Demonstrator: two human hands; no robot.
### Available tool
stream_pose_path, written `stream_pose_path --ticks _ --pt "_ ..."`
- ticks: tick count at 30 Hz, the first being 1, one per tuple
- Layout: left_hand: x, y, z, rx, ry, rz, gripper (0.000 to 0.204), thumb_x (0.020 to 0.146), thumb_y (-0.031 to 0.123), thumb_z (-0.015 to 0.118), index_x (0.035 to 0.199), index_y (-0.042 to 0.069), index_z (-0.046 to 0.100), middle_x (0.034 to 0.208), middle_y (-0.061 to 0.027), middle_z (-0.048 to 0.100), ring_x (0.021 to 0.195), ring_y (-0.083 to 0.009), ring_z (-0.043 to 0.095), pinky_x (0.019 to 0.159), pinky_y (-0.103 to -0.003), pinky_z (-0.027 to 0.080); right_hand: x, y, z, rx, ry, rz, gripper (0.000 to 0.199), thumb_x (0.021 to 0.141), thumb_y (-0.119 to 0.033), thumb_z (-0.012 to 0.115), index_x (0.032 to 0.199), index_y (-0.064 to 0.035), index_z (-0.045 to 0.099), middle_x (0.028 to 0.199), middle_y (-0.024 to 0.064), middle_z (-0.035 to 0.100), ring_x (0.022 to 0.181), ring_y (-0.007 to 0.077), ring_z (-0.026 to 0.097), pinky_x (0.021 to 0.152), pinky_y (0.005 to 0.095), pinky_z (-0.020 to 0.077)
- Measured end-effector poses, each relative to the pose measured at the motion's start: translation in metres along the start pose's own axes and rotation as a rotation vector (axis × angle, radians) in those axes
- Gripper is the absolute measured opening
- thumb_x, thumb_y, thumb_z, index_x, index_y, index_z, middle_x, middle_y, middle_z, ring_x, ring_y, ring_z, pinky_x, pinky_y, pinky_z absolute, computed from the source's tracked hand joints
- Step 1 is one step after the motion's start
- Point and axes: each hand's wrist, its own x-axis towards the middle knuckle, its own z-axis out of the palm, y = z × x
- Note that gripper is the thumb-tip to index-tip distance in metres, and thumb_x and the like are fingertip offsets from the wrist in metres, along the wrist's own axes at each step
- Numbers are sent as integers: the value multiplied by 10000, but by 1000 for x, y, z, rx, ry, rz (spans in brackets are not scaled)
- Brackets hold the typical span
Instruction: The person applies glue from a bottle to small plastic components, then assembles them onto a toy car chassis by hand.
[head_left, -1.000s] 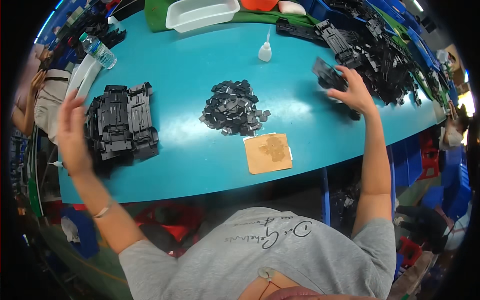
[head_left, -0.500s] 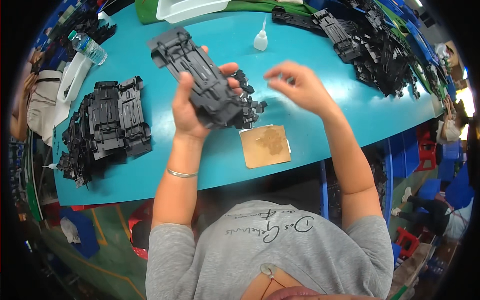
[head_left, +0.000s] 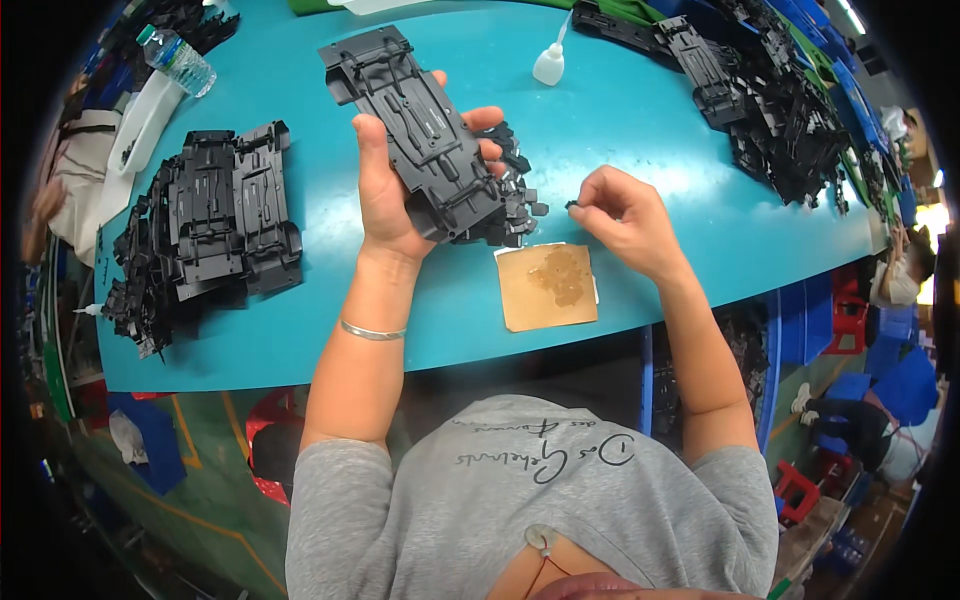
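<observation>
Grey T-shirt [head_left: 420,520], dark script [head_left: 545,460], silver bangle [head_left: 373,331], round pendant [head_left: 535,535] on red cord [head_left: 530,567]

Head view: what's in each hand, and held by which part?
Left hand: long black plastic part, by its two long sides. Right hand: small black piece, pinched; too small to tell where.

Your left hand [head_left: 388,205] holds a long black part [head_left: 422,130]; your right hand [head_left: 632,222] pinches a small dark piece [head_left: 572,205] near the tan pad [head_left: 546,288], toward the bench [head_left: 470,335]'s near edge.
</observation>
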Motion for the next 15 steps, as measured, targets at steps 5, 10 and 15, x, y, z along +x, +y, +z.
stream_pose_path --ticks 5,10,15 --pt "-1 -1 2 27 -4 2 843 864 717 425 1415 92 302 1189 -309 545 913 -301 672 803 -431 584 -25 1 -1 -1 -67 -82 102 790 -28 680 871 23 644 764 38 653 707 98 600 637 264 484" --pt "-1 -1 -2 36 -41 -1 865 862 726 413 1428 83 288 1189 -308 547 920 -296 671 812 -415 580 -40 -2 6 -195 -40 -193 95 790 33 660 879 0 661 787 61 646 732 135 622 670 256 501" --pt "-1 -1 -5 85 -60 -28 911 842 710 488 1449 68 265 1250 -299 519 989 -324 631 863 -474 550 -45 -2 26 -425 56 -471 71 760 14 664 815 -28 649 775 97 627 681 254 616 622 331 495"
